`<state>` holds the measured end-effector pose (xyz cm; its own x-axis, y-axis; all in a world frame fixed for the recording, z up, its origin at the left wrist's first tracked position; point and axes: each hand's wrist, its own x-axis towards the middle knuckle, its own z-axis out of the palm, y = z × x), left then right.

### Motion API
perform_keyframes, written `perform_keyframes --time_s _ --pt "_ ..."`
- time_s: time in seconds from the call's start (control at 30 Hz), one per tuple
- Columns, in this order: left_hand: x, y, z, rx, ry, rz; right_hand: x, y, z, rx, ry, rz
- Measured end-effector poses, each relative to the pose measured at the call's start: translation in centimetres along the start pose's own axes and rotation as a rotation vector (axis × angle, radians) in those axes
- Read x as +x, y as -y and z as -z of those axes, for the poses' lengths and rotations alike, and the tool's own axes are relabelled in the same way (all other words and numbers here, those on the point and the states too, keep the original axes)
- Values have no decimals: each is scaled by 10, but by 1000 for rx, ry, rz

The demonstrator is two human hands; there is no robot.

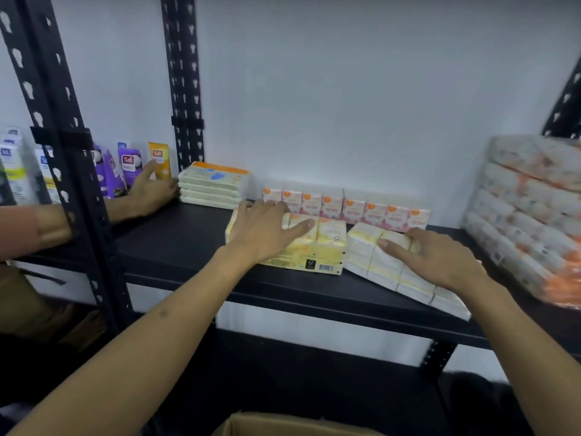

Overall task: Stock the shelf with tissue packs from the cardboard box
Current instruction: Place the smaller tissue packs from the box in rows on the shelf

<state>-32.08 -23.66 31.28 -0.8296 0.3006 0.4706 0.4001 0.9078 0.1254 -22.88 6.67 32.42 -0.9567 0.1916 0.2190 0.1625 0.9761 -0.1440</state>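
Yellow tissue pack (327, 247): beneath spread left hand (267, 228) fingers, flat. White tissue pack (399, 272): beneath spread right hand (440, 256), long axis skewed, overhanging shelf (176, 243) edge.

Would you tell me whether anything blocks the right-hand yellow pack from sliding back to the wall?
Yes: the pink tissue row stands along the wall directly behind the yellow pack under the right hand.
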Motion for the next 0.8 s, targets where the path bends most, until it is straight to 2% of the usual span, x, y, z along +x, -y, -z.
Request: perform_keyframes --time_s 0.1,0.2,0.5,0.7,0.8 --pt "-3 9 -18 -33 -163 -50 8 -2 -4 -25 -9 1" --pt "-4 16 -38 -75 -216 -84 11 -2 -4 -24 -44 16" --pt "-7 23 -55 -105 -216 -162 8 -3 -40 -181 -461 199" --pt "-7 20 -57 -98 -179 -108 -12 6 -60 -110 -583 214" --pt "-6 19 -58 -81 -180 -92 -7 9 -40 -62 -510 204"
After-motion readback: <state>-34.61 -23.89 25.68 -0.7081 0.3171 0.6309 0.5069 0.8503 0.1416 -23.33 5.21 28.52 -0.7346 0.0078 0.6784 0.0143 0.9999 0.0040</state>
